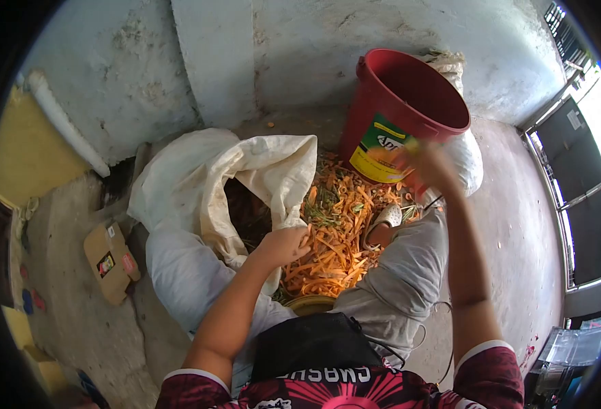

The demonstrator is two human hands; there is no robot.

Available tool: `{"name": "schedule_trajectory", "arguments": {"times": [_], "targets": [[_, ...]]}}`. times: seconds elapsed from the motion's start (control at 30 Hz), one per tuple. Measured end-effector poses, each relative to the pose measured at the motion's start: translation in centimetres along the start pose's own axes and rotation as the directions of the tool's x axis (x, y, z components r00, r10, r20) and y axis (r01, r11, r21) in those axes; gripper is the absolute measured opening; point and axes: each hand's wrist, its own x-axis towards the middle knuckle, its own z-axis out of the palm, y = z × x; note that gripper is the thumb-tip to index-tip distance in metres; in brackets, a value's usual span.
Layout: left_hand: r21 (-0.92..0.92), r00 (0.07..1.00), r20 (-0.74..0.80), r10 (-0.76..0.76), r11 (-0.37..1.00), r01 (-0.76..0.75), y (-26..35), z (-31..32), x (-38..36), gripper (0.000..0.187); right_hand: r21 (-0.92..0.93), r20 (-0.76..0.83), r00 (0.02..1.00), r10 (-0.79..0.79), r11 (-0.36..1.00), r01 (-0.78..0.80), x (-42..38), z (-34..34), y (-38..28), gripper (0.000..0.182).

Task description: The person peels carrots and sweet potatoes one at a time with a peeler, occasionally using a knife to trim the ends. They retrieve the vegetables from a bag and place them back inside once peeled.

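My left hand (285, 247) is closed with its fingers curled, right at the near rim of a white woven sack (259, 157); what it holds is hidden. The sack's mouth gapes, dark inside. In front of the red bucket (351, 129) my right hand (433, 167) is raised and smeared by motion, overlapping the bucket's lower side in this view. Orange peelings (338, 235), mixed with green stalks, are heaped on the floor between my legs. At the near end of the heap, a yellowish rim (310, 302) shows close to my lap.
A light clog (387, 217) rests beside the peelings. Behind the bucket stands another white sack (469, 160) against the wall. Flattened cardboard (109, 262) lies on the floor at left. A black bag (314, 344) sits on my lap, and a thin cord (448, 334) hangs by my right leg.
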Motion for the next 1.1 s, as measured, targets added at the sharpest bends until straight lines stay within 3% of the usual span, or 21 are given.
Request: {"name": "schedule_trajectory", "arguments": {"times": [0.03, 0.07, 0.1, 0.13, 0.17, 0.23, 0.3, 0.33, 0.37, 0.4, 0.47, 0.57, 0.6, 0.63, 0.67, 0.73, 0.8, 0.9, 0.97, 1.03, 1.1], "targets": [[0.020, 0.999, 0.042, -0.025, 1.000, 0.024, -0.6, 0.3, -0.2, 0.040, 0.048, -0.171, 0.978, -0.117, 0.991, 0.127, 2.1, -2.4, 1.1, 0.022], [0.040, 0.995, 0.085, -0.050, 0.998, 0.047, -1.1, 0.6, -0.4, 0.040, 0.129, -0.200, 0.980, 0.014, 0.992, 0.012, 2.6, -5.4, -0.3, 0.023], [0.047, 0.988, 0.132, -0.075, 0.996, 0.069, -1.6, 0.9, -0.5, 0.041, -0.021, -0.350, 0.900, -0.261, 0.962, 0.271, 5.7, -7.5, 2.2, 0.023], [0.055, 0.979, 0.180, -0.098, 0.994, 0.090, -2.1, 1.2, -0.5, 0.041, 0.060, -0.503, 0.841, -0.198, 0.963, 0.262, 6.2, -8.6, 1.2, 0.024], [0.064, 0.966, 0.228, -0.122, 0.992, 0.110, -2.4, 1.5, -0.4, 0.042, -0.725, -0.532, 0.536, -0.656, 0.680, 0.112, 9.4, -10.5, 4.1, 0.027], [0.058, 0.964, 0.221, -0.149, 0.989, 0.139, -3.0, 1.9, -0.1, 0.038, -0.653, -0.577, 0.575, -0.579, 0.750, 0.100, 8.3, -9.1, 1.5, 0.029], [0.028, 0.966, 0.205, -0.160, 0.987, 0.158, -3.6, 2.2, 0.0, 0.038, -0.083, -0.422, 0.825, -0.376, 0.922, 0.377, 8.9, -6.1, 1.0, 0.031], [0.003, 0.969, 0.190, -0.156, 0.987, 0.158, -4.0, 2.2, 0.0, 0.040, 0.079, -0.358, 0.897, -0.260, 0.948, 0.307, 8.3, -3.8, 0.3, 0.035], [-0.024, 0.974, 0.172, -0.149, 0.988, 0.156, -4.4, 2.2, 0.2, 0.042, 0.437, -0.133, 0.990, -0.042, 0.894, 0.097, 8.3, -1.8, -0.3, 0.031], [-0.055, 0.976, 0.148, -0.157, 0.985, 0.166, -5.0, 2.4, 0.4, 0.041, 0.326, -0.074, 0.984, -0.160, 0.929, 0.176, 7.8, 0.7, 0.2, 0.032], [-0.114, 0.980, 0.093, -0.177, 0.976, 0.188, -6.8, 2.4, 0.6, 0.040, 0.009, 0.019, 0.987, -0.160, 0.987, 0.160, 9.5, 5.9, 2.8, 0.020], [-0.047, 0.929, 0.099, -0.355, 0.931, 0.361, -8.5, 1.9, 1.5, 0.037, -0.082, 0.268, 0.963, -0.028, 0.995, 0.052, 10.2, 12.6, 7.2, 0.017], [-0.129, 0.917, 0.096, -0.387, 0.909, 0.397, -9.2, 1.7, 2.1, 0.036, -0.190, 0.392, 0.872, -0.295, 0.901, 0.390, 11.1, 14.1, 9.3, 0.016], [-0.209, 0.904, 0.103, -0.415, 0.879, 0.428, -10.0, 1.7, 2.4, 0.035, -0.238, 0.531, 0.689, -0.493, 0.693, 0.680, 11.4, 14.7, 10.1, 0.017], [-0.287, 0.891, 0.114, -0.440, 0.844, 0.454, -10.7, 1.9, 2.9, 0.034, -0.198, 0.489, 0.720, -0.493, 0.741, 0.642, 11.9, 15.3, 10.8, 0.018], [-0.166, 0.832, 0.086, -0.548, 0.815, 0.555, -11.8, 2.4, 4.2, 0.034, -0.117, 0.401, 0.779, -0.482, 0.817, 0.565, 12.6, 15.5, 9.3, 0.021], [0.032, 0.750, 0.091, -0.656, 0.754, 0.656, -14.2, 3.0, 6.2, 0.030, -0.148, 0.423, 0.818, -0.391, 0.860, 0.488, 13.5, 15.4, 9.1, 0.024], [0.034, 0.729, 0.101, -0.677, 0.735, 0.677, -18.9, 3.9, 8.9, 0.028, -0.165, 0.489, 0.821, -0.295, 0.893, 0.419, 13.8, 13.9, 7.6, 0.027], [-0.057, 0.774, -0.201, -0.600, 0.796, 0.602, -25.2, 7.9, 11.1, 0.024, -0.156, 0.519, 0.808, -0.277, 0.899, 0.408, 14.8, 13.3, 7.2, 0.027], [-0.195, 0.687, -0.513, -0.515, 0.849, 0.491, -29.2, 11.0, 13.2, 0.026, -0.089, 0.515, 0.817, -0.258, 0.932, 0.351, 15.5, 13.0, 7.1, 0.025], [-0.228, 0.613, -0.646, -0.455, 0.881, 0.414, -31.0, 11.5, 15.1, 0.027, -0.095, 0.522, 0.830, -0.198, 0.953, 0.286, 16.2, 12.7, 6.4, 0.025]]}}
